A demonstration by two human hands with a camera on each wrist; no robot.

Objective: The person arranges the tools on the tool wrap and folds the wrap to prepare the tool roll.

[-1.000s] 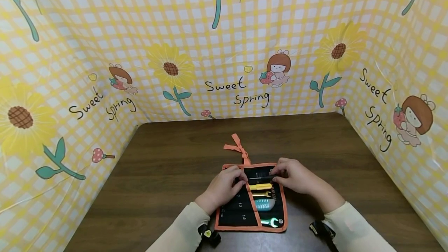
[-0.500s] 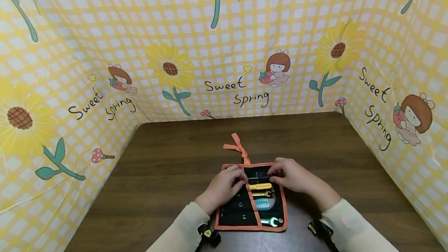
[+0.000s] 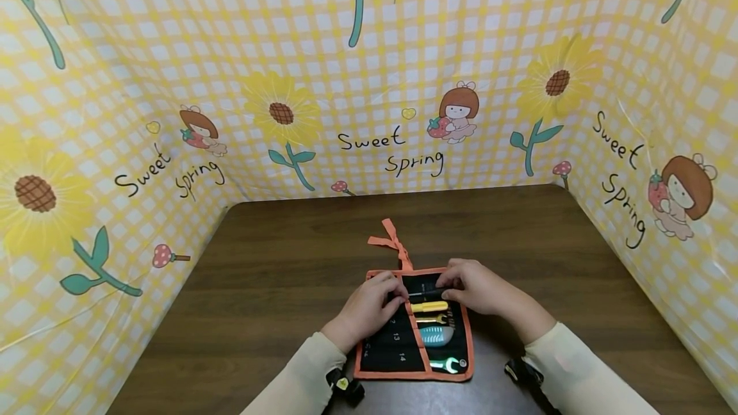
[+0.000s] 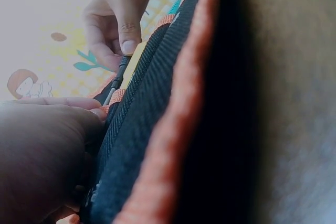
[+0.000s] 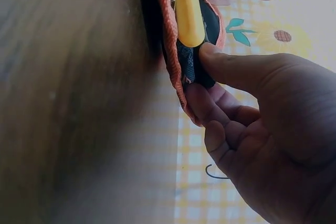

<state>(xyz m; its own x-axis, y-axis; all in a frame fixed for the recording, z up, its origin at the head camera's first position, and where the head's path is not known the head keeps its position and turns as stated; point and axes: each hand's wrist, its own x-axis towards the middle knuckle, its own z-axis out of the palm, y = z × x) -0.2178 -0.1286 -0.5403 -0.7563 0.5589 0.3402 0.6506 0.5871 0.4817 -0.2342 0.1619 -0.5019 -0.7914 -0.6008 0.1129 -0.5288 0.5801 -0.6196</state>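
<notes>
A black tool roll (image 3: 383,344) with orange edging lies unrolled on the table. My left hand (image 3: 369,309) pinches the orange pocket edge near the roll's upper part. With thumb and fingertips, my right hand (image 3: 478,288) grips the black handle of a thin screwdriver (image 4: 122,69). Its metal shaft points left, down at the pocket mouth beside my left fingertips. Just below it sits a yellow handle (image 3: 429,307), also seen in the right wrist view. Lower in the pockets are a small gold-coloured wrench (image 3: 432,320), a teal handle (image 3: 436,337) and a silvery open-end wrench (image 3: 445,366).
The brown wooden table (image 3: 288,261) extends around the roll. Orange tie ribbons (image 3: 393,242) stretch from the roll's far edge. A yellow checked cloth (image 3: 369,95) with printed flowers walls in the back and both sides.
My right hand has slid left with the black screwdriver, bringing its handle closer to the pocket edge. The left hand stays in place on that edge.
</notes>
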